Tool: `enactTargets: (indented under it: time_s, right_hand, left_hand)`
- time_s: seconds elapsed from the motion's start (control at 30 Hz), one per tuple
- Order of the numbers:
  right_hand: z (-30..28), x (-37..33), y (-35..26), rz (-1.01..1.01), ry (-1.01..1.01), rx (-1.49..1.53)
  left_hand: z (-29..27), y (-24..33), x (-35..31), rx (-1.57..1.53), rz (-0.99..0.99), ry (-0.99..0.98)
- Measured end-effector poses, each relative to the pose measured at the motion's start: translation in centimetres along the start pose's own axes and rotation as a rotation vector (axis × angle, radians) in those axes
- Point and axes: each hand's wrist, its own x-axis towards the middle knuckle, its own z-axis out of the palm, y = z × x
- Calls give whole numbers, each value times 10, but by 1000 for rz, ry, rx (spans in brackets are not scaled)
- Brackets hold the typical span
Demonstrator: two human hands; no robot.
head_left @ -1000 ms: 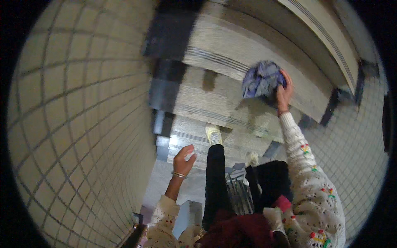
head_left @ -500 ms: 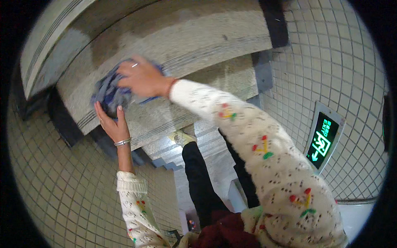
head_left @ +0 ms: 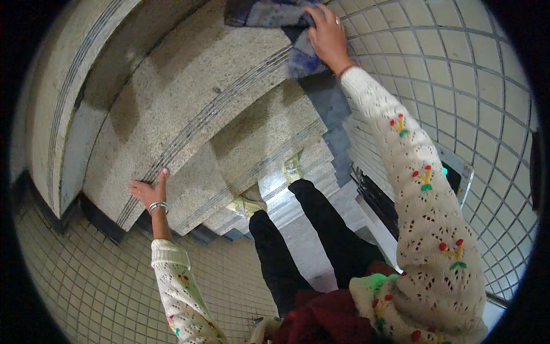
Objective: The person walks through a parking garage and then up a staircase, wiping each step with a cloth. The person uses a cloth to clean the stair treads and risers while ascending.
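A blue-grey cloth (head_left: 269,14) is spread at the right end of a speckled stone step (head_left: 189,86), by the tiled wall. My right hand (head_left: 329,37) grips its right part, with a fold of cloth hanging below the fingers beside the dark skirting. Part of the cloth runs out past the top of the picture. Far to the left, my left hand (head_left: 150,194) rests on the grooved front edge of the same step. Its thumb is apart from the fingers and it holds nothing.
A higher step (head_left: 63,114) rises at the upper left, and lower steps (head_left: 258,132) descend toward my feet in yellowish shoe covers (head_left: 246,205). Tiled walls (head_left: 74,275) flank the stairs on both sides. A lit sign (head_left: 458,175) on the right wall is partly behind my sleeve.
My right hand has swept the cloth from the step's left part to its right end. The left hand has come off the cloth and lies lower, on the step edge. The view has shifted.
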Motion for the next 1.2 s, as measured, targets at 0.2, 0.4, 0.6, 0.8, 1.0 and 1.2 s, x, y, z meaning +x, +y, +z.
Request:
enactTargets:
  time_s: [0.2, 0.4, 0.6, 0.8, 1.0, 1.2]
  right_hand:
    - [-45, -119, 21, 261, -212, 71]
    - [-78, -200, -5, 636, -135, 499]
    - [7, -179, -11, 414, -398, 201]
    - [98, -195, -5, 170, -74, 137]
    - [49, -258, 16, 502, -172, 31]
    - [59, -322, 6, 605, -24, -120]
  left_hand:
    - [-14, 14, 1, 2, -107, -119]
    - [-18, 14, 3, 64, -122, -177]
    - [-16, 10, 1, 64, -61, -152]
    - [-18, 8, 2, 60, -94, -168]
    - [-12, -4, 3, -17, 22, -27]
    - [14, 2, 3, -15, 60, 195]
